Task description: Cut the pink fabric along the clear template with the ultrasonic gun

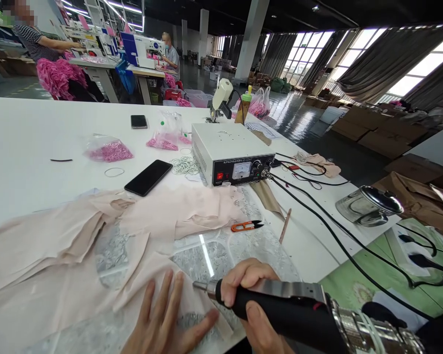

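Across the table (33, 142), nearer than the control box (229, 147), pale fabric (151, 268) lies beneath the left hand (162, 324), fingers (174, 299) spread; the right hand (249, 273) grips a black tool (286, 307), seemingly lining up its tip (200, 286), which calls for steady cloth

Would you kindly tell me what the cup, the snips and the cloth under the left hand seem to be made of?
Cup: polished metal, probably steel, given its mirror-like reflections.
Snips: dark metal-looking blades; smooth orange handle, perhaps plastic or painted metal.
Cloth: thin, matte fabric, judging by its soft folds; fibre unclear.
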Demonstrator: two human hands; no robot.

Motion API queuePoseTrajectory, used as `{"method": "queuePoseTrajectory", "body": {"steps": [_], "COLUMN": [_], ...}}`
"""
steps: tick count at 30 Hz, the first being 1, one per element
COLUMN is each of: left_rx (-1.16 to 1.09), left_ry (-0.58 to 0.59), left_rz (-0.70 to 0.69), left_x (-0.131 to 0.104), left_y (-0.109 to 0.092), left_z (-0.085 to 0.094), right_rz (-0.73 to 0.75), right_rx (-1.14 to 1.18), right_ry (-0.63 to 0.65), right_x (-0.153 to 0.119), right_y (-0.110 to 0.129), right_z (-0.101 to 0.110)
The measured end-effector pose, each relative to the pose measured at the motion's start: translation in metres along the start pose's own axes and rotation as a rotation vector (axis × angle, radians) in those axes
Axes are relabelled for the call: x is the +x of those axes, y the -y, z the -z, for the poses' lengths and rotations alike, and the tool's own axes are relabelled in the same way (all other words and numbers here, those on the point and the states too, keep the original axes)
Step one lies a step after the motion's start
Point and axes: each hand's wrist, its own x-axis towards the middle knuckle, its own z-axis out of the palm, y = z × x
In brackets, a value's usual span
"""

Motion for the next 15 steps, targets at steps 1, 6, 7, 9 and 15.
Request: {"method": "queuePoseTrajectory", "body": {"steps": [1,6,7,9,15], "left_rx": [-0.008,-0.083,-0.103,-0.137,-0.192], "left_ry": [0.003,0.034,0.039,0.056,0.037], "left_rz": [0.012,0.078,0.090,0.131,0.176], "left_x": [-0.001,-0.006,-0.008,-0.009,-0.014], "left_y": [-0.001,-0.009,-0.011,-0.015,-0.022], "left_z": [0.000,-0.001,-0.001,-0.003,-0.011], "right_rz": [0.001,-0.004,0.001,-0.005,-0.043], "right_rx": [-0.001,-0.012,-0.014,-0.013,0.030], "right_ry": [0.001,0.010,0.007,0.002,-0.035], "right_x": [0.001,0.003,0.003,0.002,-0.005], "right_y": [0.001,0.002,0.002,-0.001,-0.018], "right_z": [-0.001,-0.002,-0.003,-0.003,-0.002]}}
